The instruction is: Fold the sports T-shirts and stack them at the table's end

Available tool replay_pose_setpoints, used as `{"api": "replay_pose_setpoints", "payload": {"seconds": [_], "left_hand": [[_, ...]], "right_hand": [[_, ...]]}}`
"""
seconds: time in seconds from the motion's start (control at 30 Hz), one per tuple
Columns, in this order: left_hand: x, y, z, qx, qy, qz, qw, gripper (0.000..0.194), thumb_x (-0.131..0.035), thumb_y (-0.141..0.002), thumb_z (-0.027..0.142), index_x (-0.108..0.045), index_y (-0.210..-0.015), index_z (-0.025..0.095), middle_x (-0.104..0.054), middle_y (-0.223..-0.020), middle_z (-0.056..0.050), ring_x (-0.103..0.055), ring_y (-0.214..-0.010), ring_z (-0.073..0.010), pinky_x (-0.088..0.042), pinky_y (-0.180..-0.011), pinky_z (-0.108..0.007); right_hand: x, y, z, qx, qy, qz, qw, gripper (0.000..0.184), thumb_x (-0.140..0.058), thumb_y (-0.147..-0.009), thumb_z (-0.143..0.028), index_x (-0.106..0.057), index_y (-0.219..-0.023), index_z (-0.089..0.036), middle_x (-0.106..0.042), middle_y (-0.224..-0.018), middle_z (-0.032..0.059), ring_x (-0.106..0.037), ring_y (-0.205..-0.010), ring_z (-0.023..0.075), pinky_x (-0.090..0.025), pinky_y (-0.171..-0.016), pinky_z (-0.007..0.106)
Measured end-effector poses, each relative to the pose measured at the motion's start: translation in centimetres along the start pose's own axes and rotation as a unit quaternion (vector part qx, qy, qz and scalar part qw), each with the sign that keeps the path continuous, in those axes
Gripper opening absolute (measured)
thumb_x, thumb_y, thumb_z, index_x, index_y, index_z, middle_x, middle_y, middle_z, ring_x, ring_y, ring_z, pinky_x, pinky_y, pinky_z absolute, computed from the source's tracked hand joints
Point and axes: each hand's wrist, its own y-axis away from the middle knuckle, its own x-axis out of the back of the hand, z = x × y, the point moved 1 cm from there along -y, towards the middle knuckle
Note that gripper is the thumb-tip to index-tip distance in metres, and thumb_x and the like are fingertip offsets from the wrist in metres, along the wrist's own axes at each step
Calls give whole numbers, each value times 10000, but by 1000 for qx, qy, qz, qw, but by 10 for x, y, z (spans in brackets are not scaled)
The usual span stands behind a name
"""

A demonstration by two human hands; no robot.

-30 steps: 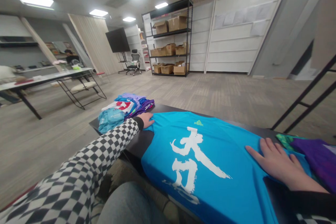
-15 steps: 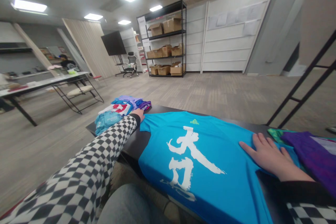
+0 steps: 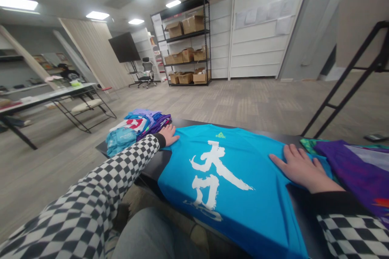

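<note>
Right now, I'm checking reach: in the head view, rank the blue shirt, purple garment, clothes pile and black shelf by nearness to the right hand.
1. Blue shirt, under the right hand.
2. Purple garment, to its right.
3. Clothes pile, on the left.
4. Black shelf, across the room.

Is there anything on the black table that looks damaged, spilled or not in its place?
Nothing looks spilled or damaged. Only the blue shirt sits oddly: its lower part hangs over the near edge of the table, and its white print bends there.
</note>
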Motion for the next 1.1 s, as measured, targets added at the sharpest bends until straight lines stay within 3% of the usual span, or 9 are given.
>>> {"api": "replay_pose_setpoints", "payload": {"seconds": [0.1, 0.2, 0.4, 0.57, 0.63, 0.7, 0.8, 0.9, 1.1], "left_hand": [[-6, 3, 16, -20, 5, 8, 1000, 947, -433, -1085, 770, -373, -1840, 201, -260, -1925, -197, -242, -1808, -359, -282, -1431, -499], [-19, 14, 28, -30, 10, 6, 999, 904, -420, -1103, 753, -342, -1853, 256, -302, -1918, -171, -300, -1790, -356, -339, -1405, -517], [-13, 35, 34, 2, 1, 52, 999, 857, -363, -1166, 593, -361, -1820, 40, -234, -1904, -293, -225, -1798, -448, -210, -1443, -647], [-32, 102, 41, -112, 69, 151, 980, 706, -363, -1187, 518, -524, -1761, 142, -428, -1860, -198, -371, -1757, -376, -271, -1450, -639], [-51, 135, 44, -153, 81, 136, 976, 707, -393, -1184, 562, -548, -1758, 178, -451, -1849, -187, -405, -1740, -387, -320, -1430, -653], [-68, 156, 48, -168, 65, 109, 977, 741, -426, -1175, 602, -523, -1781, 186, -414, -1865, -194, -375, -1749, -428, -343, -1407, -689], [-81, 165, 52, -167, 40, 102, 980, 779, -450, -1165, 630, -492, -1804, 188, -366, -1884, -199, -317, -1761, -483, -345, -1386, -727], [-82, 159, 54, -163, 34, 111, 980, 786, -445, -1165, 635, -484, -1810, 188, -359, -1887, -199, -315, -1758, -496, -348, -1382, -721], [-81, 160, 61, -156, 57, 107, 980, 802, -465, -1147, 660, -498, -1805, 204, -345, -1895, -194, -295, -1764, -501, -311, -1392, -727]], "right_hand": [[0, 0, 0, 5, -4, 6, 1000, 1091, -233, -1035, -789, -350, -1839, -59, -253, -1934, 181, -238, -1793, 445, -276, -1419, 714], [0, 2, 0, 7, -6, 8, 1000, 1077, -225, -1057, -781, -354, -1837, -50, -262, -1929, 199, -245, -1788, 456, -270, -1415, 723], [-5, 0, 0, 16, -10, 9, 1000, 1075, -225, -1085, -801, -330, -1845, -48, -244, -1931, 220, -224, -1792, 459, -240, -1418, 712], [-3, 0, 4, 46, -20, 52, 997, 999, -317, -1118, -744, -437, -1786, -11, -318, -1890, 279, -243, -1761, 540, -223, -1362, 839], [2, 12, -3, 90, -18, 122, 988, 941, -361, -1131, -704, -475, -1761, -14, -356, -1871, 288, -243, -1757, 550, -168, -1358, 871], [4, 33, -17, 163, -24, 171, 971, 879, -372, -1152, -669, -482, -1767, -51, -386, -1865, 263, -257, -1768, 506, -147, -1393, 824], [-4, 67, -40, 274, -31, 92, 957, 844, -362, -1169, -685, -468, -1800, -135, -403, -1870, 203, -329, -1766, 423, -230, -1428, 712], [-12, 87, -46, 290, -4, -7, 957, 890, -391, -1151, -741, -422, -1832, -169, -331, -1899, 176, -303, -1779, 418, -256, -1423, 712], [-11, 84, -19, 269, 35, -4, 962, 824, -398, -1160, -683, -432, -1835, -213, -325, -1906, 121, -284, -1781, 431, -221, -1431, 727]]}}
